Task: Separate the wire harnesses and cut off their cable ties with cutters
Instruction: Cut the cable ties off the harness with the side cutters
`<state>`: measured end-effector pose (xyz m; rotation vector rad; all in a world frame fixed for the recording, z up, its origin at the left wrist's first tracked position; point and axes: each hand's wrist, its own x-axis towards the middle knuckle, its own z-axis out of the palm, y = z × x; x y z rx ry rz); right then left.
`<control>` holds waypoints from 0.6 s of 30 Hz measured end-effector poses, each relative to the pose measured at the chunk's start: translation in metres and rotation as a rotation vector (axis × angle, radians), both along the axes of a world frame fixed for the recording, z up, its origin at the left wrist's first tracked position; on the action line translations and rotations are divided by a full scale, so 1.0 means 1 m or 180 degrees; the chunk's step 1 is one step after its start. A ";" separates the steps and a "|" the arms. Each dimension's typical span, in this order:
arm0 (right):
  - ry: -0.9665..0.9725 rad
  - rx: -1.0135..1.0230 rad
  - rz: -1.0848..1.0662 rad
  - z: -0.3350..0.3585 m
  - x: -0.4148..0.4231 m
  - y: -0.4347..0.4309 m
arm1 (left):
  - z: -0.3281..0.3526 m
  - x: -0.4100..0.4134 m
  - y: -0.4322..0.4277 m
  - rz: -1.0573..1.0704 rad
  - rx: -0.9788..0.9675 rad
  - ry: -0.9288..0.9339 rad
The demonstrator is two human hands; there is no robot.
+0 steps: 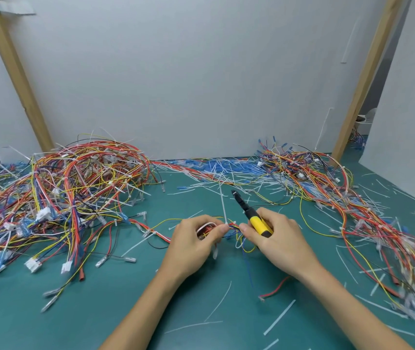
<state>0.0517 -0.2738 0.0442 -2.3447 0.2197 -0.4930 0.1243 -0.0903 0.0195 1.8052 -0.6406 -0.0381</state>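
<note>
multicoloured wire harness (232, 229) held low over the teal worktop (100, 311), left hand (196, 239) grip pinching it by its white plastic cable tie (224, 205), right hand (277, 238) grip wrapped round yellow-handled cutters (254, 219), which next must swing onto that tie.

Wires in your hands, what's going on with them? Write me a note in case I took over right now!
Left hand pinches the small harness at its cable tie, whose tail sticks up uncut.
Right hand grips the yellow cutters, tip pointing away from the tie, fingertips also on the wires.
A tangled left pile and right pile lie on the green mat.
Done: many cut tie strips litter the mat.
Left: snip this tie, then carry on; both piles seem to hold white ties.
</note>
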 end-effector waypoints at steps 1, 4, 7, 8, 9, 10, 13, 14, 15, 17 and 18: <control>-0.0027 -0.0096 0.0025 -0.001 0.000 0.001 | 0.000 0.000 0.000 0.0012 0.0149 -0.0076; 0.0003 -0.0293 0.0065 -0.003 -0.001 0.001 | -0.002 0.001 -0.001 0.0200 0.0486 -0.0294; -0.0405 -0.0406 -0.0168 -0.002 -0.001 0.001 | -0.002 0.003 0.003 0.0414 0.0524 -0.0452; -0.0659 -0.0469 -0.0274 -0.001 0.000 0.000 | -0.001 0.005 0.005 0.0495 0.0514 -0.0541; -0.0888 -0.0522 -0.0344 0.000 0.000 -0.002 | 0.000 0.008 0.008 0.0567 0.0469 -0.0627; -0.1057 -0.0556 -0.0373 0.002 0.000 -0.005 | 0.001 0.010 0.011 0.0631 0.0396 -0.0694; -0.1166 -0.0745 -0.0353 0.007 -0.002 -0.014 | 0.005 0.009 0.012 0.0774 0.0101 -0.0709; -0.1094 -0.0863 -0.0338 0.006 -0.002 -0.016 | 0.005 0.007 0.010 0.0801 -0.0011 -0.0675; -0.1005 -0.0984 -0.0321 0.005 -0.002 -0.017 | 0.006 0.004 0.008 0.0827 -0.0116 -0.0646; -0.0878 -0.1048 -0.0255 0.003 -0.001 -0.015 | 0.006 0.000 0.004 0.0940 -0.0212 -0.0658; -0.0835 -0.0979 -0.0217 0.002 0.000 -0.014 | 0.005 -0.001 0.002 0.1025 -0.0211 -0.0692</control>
